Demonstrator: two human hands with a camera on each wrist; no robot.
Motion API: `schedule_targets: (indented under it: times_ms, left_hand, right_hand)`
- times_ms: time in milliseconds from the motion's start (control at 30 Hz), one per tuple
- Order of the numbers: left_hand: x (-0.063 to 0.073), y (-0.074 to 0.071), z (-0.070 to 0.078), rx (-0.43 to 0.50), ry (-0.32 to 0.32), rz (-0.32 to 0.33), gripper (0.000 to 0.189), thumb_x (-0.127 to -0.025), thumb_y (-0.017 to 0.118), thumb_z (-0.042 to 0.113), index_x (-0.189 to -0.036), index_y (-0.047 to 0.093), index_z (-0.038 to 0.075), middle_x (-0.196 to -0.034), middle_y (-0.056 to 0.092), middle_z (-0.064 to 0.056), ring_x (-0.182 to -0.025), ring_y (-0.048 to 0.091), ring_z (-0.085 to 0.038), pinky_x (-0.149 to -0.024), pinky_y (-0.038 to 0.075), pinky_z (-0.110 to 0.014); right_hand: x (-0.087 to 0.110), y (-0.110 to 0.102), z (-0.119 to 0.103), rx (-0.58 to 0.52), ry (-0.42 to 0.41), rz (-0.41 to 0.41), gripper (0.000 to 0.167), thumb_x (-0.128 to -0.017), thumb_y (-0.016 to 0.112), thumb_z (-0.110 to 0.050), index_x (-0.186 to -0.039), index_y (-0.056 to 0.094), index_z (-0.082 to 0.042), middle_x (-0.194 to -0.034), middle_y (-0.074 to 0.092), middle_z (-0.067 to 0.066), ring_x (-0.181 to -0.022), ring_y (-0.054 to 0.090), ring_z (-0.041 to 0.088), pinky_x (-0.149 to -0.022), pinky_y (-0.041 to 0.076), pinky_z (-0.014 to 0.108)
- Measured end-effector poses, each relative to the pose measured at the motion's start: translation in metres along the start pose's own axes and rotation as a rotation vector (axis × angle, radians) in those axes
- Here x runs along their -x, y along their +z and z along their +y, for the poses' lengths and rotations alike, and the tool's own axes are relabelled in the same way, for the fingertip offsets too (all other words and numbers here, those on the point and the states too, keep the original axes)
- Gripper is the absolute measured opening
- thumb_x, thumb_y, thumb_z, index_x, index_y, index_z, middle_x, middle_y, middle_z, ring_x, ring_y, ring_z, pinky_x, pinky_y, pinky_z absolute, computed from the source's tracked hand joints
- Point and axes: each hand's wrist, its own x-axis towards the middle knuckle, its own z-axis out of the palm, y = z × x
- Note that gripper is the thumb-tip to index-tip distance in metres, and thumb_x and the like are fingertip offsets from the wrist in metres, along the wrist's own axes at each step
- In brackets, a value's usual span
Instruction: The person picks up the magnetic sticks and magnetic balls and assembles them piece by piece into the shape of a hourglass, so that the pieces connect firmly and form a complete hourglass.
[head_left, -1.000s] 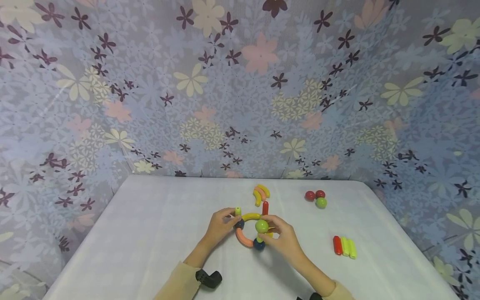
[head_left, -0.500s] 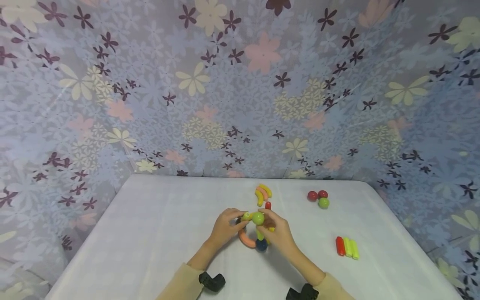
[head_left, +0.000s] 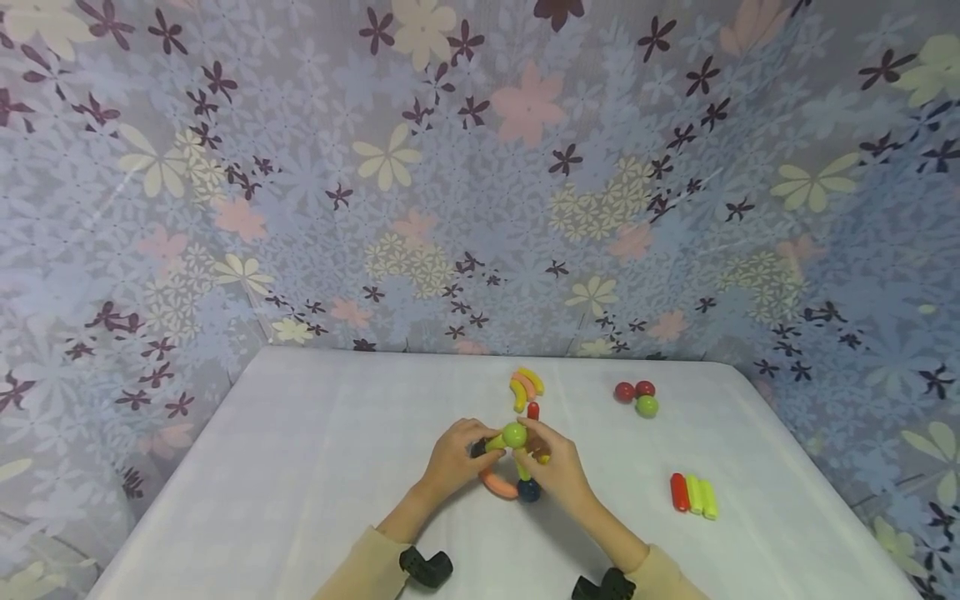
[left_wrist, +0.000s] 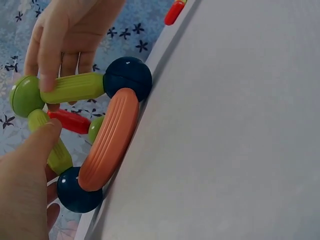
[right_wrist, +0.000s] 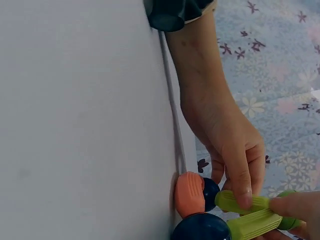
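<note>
In the head view my left hand point(head_left: 461, 454) and right hand point(head_left: 555, 467) hold a toy of rods and balls at the table's middle. My left hand pinches one lime ribbed rod point(left_wrist: 60, 156), and my right hand pinches another lime rod point(left_wrist: 80, 87). Both rods lean together and meet at a green ball point(head_left: 514, 435). Their lower ends sit on two navy balls point(left_wrist: 128, 78), linked by an orange curved rod point(left_wrist: 111, 142). A red rod point(head_left: 533, 411) rises behind my right fingers. The back of the toy is partly hidden by my hands.
Yellow and orange curved rods point(head_left: 525, 387) lie behind the toy. Red and green balls point(head_left: 646, 406) are grouped at the back right. A red rod point(head_left: 679, 492) lies beside lime rods point(head_left: 702, 497) at the right. The white table point(head_left: 337, 417) ends at a floral curtain point(head_left: 480, 208).
The left lime rod, earlier upright and apart, has tilted rightward to meet the green ball. My right hand has brought that ball left and slightly up. The loose pieces have stayed put.
</note>
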Motion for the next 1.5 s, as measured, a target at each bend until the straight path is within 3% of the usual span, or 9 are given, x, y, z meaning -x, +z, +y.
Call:
schedule_targets:
  times_ms: [300, 533, 800, 967, 1033, 1133, 1267, 1400, 1500]
  left_hand:
    - [0.002, 0.000, 0.007, 0.020, 0.057, -0.006, 0.026, -0.077, 0.077, 0.028, -0.098, 0.074, 0.011, -0.083, 0.067, 0.003, -0.076, 0.058, -0.007, -0.069, 0.049, -0.018]
    - [0.003, 0.003, 0.006, 0.172, 0.114, -0.072, 0.021, -0.079, 0.077, 0.018, -0.098, 0.073, 0.011, -0.079, 0.067, 0.001, -0.070, 0.059, -0.008, -0.064, 0.048, -0.016]
    - [0.005, 0.007, 0.009, 0.235, 0.137, -0.080, 0.023, -0.075, 0.079, 0.011, -0.096, 0.073, 0.005, -0.077, 0.069, -0.006, -0.064, 0.061, -0.020, -0.059, 0.051, -0.024]
    - [0.006, 0.008, 0.012, 0.278, 0.144, -0.135, 0.022, -0.077, 0.074, 0.005, -0.099, 0.072, 0.002, -0.080, 0.071, -0.010, -0.067, 0.062, -0.021, -0.062, 0.053, -0.028]
    - [0.005, 0.008, 0.012, 0.280, 0.147, -0.115, 0.020, -0.078, 0.071, 0.002, -0.098, 0.073, 0.002, -0.079, 0.070, -0.008, -0.067, 0.061, -0.016, -0.063, 0.053, -0.025]
    - [0.003, 0.006, 0.010, 0.254, 0.106, 0.021, 0.015, -0.078, 0.070, 0.000, -0.093, 0.073, 0.004, -0.077, 0.069, -0.005, -0.070, 0.059, -0.011, -0.064, 0.052, -0.024]
    - [-0.002, 0.005, 0.006, 0.219, -0.075, 0.203, 0.020, -0.077, 0.074, 0.006, -0.096, 0.066, 0.004, -0.087, 0.067, -0.005, -0.082, 0.061, -0.016, -0.074, 0.052, -0.027]
    - [-0.008, 0.008, 0.001, 0.256, -0.232, 0.103, 0.046, -0.082, 0.073, 0.018, -0.122, 0.057, 0.005, -0.112, 0.065, -0.005, -0.104, 0.059, -0.020, -0.092, 0.048, -0.035]
    - [-0.013, 0.011, -0.003, 0.261, -0.260, 0.019, 0.047, -0.087, 0.068, 0.026, -0.129, 0.056, 0.009, -0.118, 0.066, -0.003, -0.112, 0.059, -0.021, -0.099, 0.046, -0.039]
  right_hand:
    - [0.010, -0.005, 0.008, 0.095, -0.032, 0.053, 0.050, -0.075, 0.075, 0.001, -0.123, 0.061, -0.008, -0.090, 0.069, 0.001, -0.081, 0.063, 0.014, -0.070, 0.054, 0.027]
    - [0.011, -0.010, 0.018, 0.062, -0.063, 0.071, 0.041, -0.077, 0.072, 0.004, -0.116, 0.064, -0.007, -0.098, 0.071, 0.005, -0.086, 0.066, 0.019, -0.071, 0.055, 0.029]
    - [0.008, -0.014, 0.027, 0.041, -0.137, 0.084, 0.026, -0.079, 0.069, 0.006, -0.103, 0.069, -0.004, -0.096, 0.071, 0.005, -0.089, 0.066, 0.014, -0.077, 0.057, 0.029]
    - [0.007, -0.019, 0.032, -0.011, -0.105, 0.042, 0.026, -0.083, 0.066, 0.004, -0.107, 0.068, -0.006, -0.099, 0.071, 0.003, -0.094, 0.064, 0.007, -0.086, 0.055, 0.033]
    - [0.006, -0.021, 0.034, -0.040, -0.091, 0.020, 0.026, -0.084, 0.065, 0.003, -0.107, 0.068, -0.006, -0.101, 0.071, 0.004, -0.096, 0.063, 0.005, -0.089, 0.054, 0.034]
    - [0.004, -0.022, 0.036, -0.084, -0.079, -0.014, 0.026, -0.084, 0.064, 0.003, -0.109, 0.067, -0.004, -0.103, 0.070, 0.008, -0.098, 0.062, 0.002, -0.091, 0.053, 0.031]
    - [0.002, -0.022, 0.039, -0.135, -0.072, -0.061, 0.027, -0.085, 0.064, 0.002, -0.111, 0.065, -0.001, -0.109, 0.069, 0.015, -0.101, 0.060, -0.002, -0.093, 0.052, 0.026]
    - [-0.001, -0.023, 0.041, -0.139, -0.046, -0.076, 0.027, -0.085, 0.064, 0.000, -0.112, 0.065, -0.001, -0.112, 0.068, 0.015, -0.104, 0.061, 0.001, -0.095, 0.051, 0.028]
    - [-0.003, -0.024, 0.043, -0.147, -0.005, -0.073, 0.028, -0.086, 0.064, -0.002, -0.113, 0.064, -0.002, -0.114, 0.068, 0.013, -0.105, 0.062, 0.005, -0.098, 0.050, 0.033]
